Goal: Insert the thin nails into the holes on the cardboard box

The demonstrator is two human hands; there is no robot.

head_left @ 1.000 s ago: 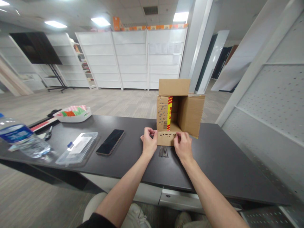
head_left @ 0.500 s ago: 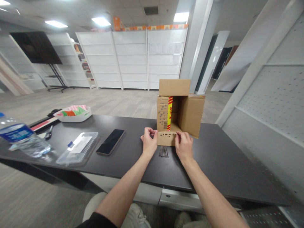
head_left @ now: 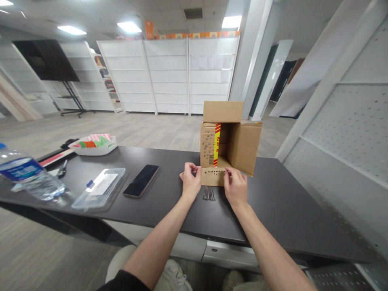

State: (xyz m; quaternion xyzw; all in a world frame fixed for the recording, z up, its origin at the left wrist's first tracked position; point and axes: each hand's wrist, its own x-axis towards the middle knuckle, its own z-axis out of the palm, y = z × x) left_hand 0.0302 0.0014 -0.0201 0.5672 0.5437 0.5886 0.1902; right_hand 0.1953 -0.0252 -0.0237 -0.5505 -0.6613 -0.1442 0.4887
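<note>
A cardboard box (head_left: 244,145) stands on its side on the dark table, its opening facing me and its flaps spread. The lower flap (head_left: 212,180) carries a row of small dark holes or studs. My left hand (head_left: 192,178) is closed at this flap's left edge, pinching it. My right hand (head_left: 236,184) has thumb and forefinger pinched together at the flap's right end; whatever they hold is too small to make out. Several nails (head_left: 209,193) lie side by side just below the flap, between my hands. More round grey heads dot the left flap (head_left: 207,143).
Left of my hands lie a black phone (head_left: 141,181) and a clear plastic case (head_left: 100,189). Further left are a water bottle (head_left: 30,173), a pen (head_left: 62,169) and a white basket (head_left: 94,150) with colourful contents. A perforated panel (head_left: 348,121) rises along the right.
My right hand has shifted very slightly to the right at the flap, its fingertips still pinched. My left hand, the box and the nails stay in place.
</note>
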